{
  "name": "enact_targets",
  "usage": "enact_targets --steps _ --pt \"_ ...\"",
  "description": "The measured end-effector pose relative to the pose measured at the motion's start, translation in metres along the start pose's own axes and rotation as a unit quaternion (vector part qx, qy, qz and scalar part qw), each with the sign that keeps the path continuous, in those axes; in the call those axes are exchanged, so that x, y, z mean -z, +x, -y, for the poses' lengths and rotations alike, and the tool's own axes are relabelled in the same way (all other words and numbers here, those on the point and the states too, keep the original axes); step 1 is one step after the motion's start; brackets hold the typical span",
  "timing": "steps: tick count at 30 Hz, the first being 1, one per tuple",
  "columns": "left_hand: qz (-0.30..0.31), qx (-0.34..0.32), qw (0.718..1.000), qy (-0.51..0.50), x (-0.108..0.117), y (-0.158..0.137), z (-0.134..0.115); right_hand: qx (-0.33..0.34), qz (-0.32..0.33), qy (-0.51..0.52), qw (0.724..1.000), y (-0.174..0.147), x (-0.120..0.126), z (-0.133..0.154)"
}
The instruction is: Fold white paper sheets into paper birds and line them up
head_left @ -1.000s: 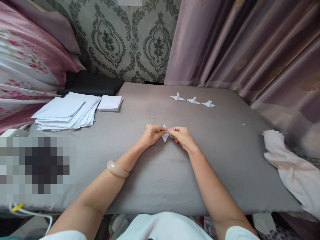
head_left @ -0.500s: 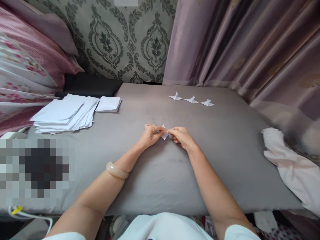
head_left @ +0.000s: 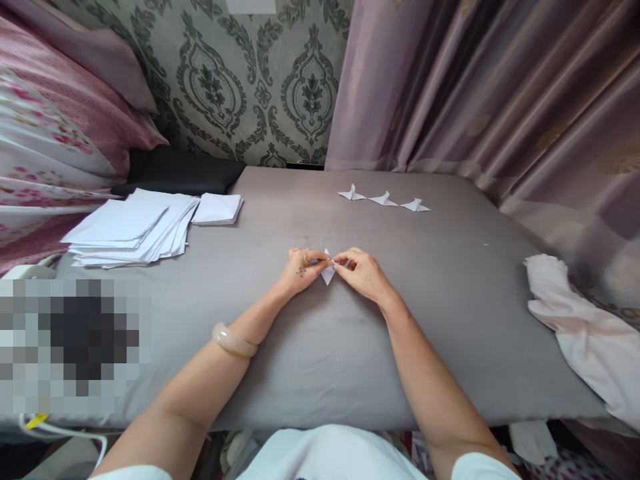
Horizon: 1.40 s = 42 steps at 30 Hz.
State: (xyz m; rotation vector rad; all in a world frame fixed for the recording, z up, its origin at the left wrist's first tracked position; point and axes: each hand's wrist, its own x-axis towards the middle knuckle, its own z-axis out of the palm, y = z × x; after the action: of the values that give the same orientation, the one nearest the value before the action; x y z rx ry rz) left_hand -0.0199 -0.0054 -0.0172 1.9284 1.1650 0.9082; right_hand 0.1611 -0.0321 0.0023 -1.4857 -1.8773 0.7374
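Note:
A small piece of folded white paper (head_left: 328,275) is held between my two hands over the middle of the table, one point facing me and another showing beyond my fingers. My left hand (head_left: 303,269) pinches its left side between thumb and fingers. From the right, my right hand (head_left: 363,272) pinches the same paper, its fingertips almost meeting those of the left. The fingers cover the paper's centre. Farther back stand three folded paper cranes (head_left: 384,199) in a row, wings spread.
On the grey-covered table (head_left: 280,373), a large stack of white paper (head_left: 125,230) lies at the left beside a smaller stack of paper squares (head_left: 217,209). A black cushion-like item (head_left: 183,170) sits behind them. Pale cloth (head_left: 580,320) lies at the right edge. Curtains (head_left: 480,87) hang behind.
My right hand has turned and shifted slightly, its fingers now higher on the paper. More of the paper's near point shows. My left hand stays nearly still.

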Motion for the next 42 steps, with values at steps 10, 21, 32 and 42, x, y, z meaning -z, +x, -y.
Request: enact_targets --steps 10,21,32,42 --pt "0.009 0.001 0.999 0.042 0.001 0.0 -0.007 0.049 -0.011 -0.118 0.992 -0.005 0.0 0.008" --pt "0.025 -0.018 0.982 0.189 -0.002 -0.001 0.003 0.036 -0.068 -0.04 0.996 0.002 -0.002 -0.004" --pt "-0.071 0.081 0.989 0.098 0.003 -0.002 -0.003 0.003 -0.006 -0.048 0.999 -0.003 -0.016 0.001" --pt "-0.091 0.064 0.972 0.205 0.014 0.002 0.022 -0.046 -0.029 -0.09 0.994 -0.001 -0.013 -0.002"
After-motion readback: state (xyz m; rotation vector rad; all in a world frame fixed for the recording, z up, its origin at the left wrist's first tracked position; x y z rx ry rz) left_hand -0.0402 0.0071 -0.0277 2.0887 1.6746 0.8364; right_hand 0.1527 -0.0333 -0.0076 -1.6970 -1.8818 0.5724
